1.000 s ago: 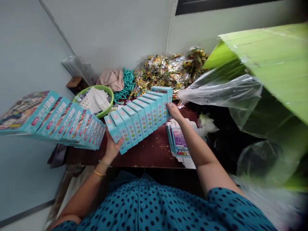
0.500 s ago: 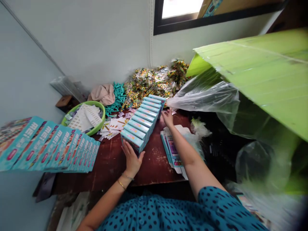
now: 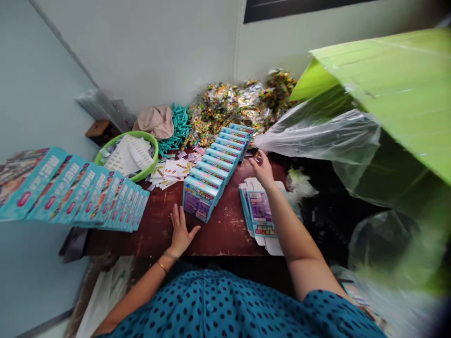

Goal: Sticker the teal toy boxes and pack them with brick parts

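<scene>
A slanting row of teal cardboard boxes [image 3: 215, 174] stands on the dark red table [image 3: 225, 234], the boxes leaning against one another. Just short of the nearest box is my left hand [image 3: 182, 234], fingers spread, holding nothing. My right hand [image 3: 262, 170] hovers to the right of the row's far part, fingers apart and slightly bent, with nothing visible in it. Below my right forearm lies a stack of flattened teal and purple cartons [image 3: 259, 211], partly covered by the arm. A second row of teal boxes [image 3: 95, 192] fans out at the left.
Behind the row lie many small clear packets with colourful pieces [image 3: 232, 103] and a pile of teal sticks [image 3: 179, 126]. A green basket [image 3: 155, 152] holds printed sheets; loose cards [image 3: 172, 169] lie beside it. Clear plastic [image 3: 324, 131] and a large green sheet [image 3: 394, 84] hang at right.
My left hand has come off the nearest box and drawn back toward me. The nearest boxes now tilt back, showing more of their front faces. My right hand has moved slightly away from the row.
</scene>
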`<act>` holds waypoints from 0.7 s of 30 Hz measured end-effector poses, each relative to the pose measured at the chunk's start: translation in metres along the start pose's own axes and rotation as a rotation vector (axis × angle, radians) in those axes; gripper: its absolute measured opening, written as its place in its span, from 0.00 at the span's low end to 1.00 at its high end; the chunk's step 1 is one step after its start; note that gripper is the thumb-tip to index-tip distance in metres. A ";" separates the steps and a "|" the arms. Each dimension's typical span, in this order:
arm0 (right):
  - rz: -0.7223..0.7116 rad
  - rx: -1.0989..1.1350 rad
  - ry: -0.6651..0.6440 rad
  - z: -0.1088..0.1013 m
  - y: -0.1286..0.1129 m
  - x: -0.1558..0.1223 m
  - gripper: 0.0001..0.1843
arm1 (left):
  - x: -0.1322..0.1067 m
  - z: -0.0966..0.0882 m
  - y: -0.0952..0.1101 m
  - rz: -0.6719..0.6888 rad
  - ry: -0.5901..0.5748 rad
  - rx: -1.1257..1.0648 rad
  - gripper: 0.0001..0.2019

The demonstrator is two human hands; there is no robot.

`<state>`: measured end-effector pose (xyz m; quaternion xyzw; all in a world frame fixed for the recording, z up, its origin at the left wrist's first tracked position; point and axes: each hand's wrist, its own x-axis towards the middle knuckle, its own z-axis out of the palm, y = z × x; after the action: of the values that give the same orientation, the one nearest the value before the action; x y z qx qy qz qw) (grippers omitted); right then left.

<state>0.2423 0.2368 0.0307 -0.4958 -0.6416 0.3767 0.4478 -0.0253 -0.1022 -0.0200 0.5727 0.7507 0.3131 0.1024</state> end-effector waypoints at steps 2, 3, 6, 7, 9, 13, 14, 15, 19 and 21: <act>-0.057 -0.003 0.027 0.003 -0.014 -0.008 0.40 | 0.003 -0.009 -0.006 -0.028 -0.006 -0.049 0.50; -0.087 0.000 0.047 0.005 -0.023 -0.013 0.39 | 0.006 -0.013 -0.009 -0.032 -0.009 -0.076 0.49; -0.204 0.018 0.045 0.012 -0.053 -0.032 0.36 | 0.021 -0.020 -0.018 -0.027 -0.001 -0.153 0.48; -0.235 0.029 0.045 0.014 -0.062 -0.041 0.35 | 0.029 -0.023 -0.019 -0.030 0.017 -0.177 0.48; -0.275 0.044 0.050 0.018 -0.078 -0.061 0.34 | 0.049 -0.031 -0.021 -0.055 0.094 -0.218 0.46; -0.265 0.046 0.051 0.021 -0.089 -0.101 0.31 | 0.119 -0.060 -0.021 -0.108 0.337 -0.173 0.39; -0.246 0.047 0.052 0.021 -0.088 -0.111 0.31 | 0.140 -0.069 -0.022 -0.109 0.370 -0.115 0.39; -0.222 0.046 0.050 0.020 -0.086 -0.119 0.30 | 0.161 -0.078 -0.024 -0.124 0.390 -0.045 0.39; -0.164 -0.005 0.018 0.006 -0.081 -0.145 0.24 | 0.225 -0.104 -0.038 -0.328 0.401 0.167 0.33; -0.162 -0.043 0.000 -0.003 -0.082 -0.153 0.22 | 0.238 -0.110 -0.044 -0.362 0.324 0.161 0.22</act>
<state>0.2371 0.0695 0.0765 -0.4516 -0.6876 0.3253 0.4662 -0.1941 0.0724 0.0890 0.3776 0.8701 0.3165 -0.0110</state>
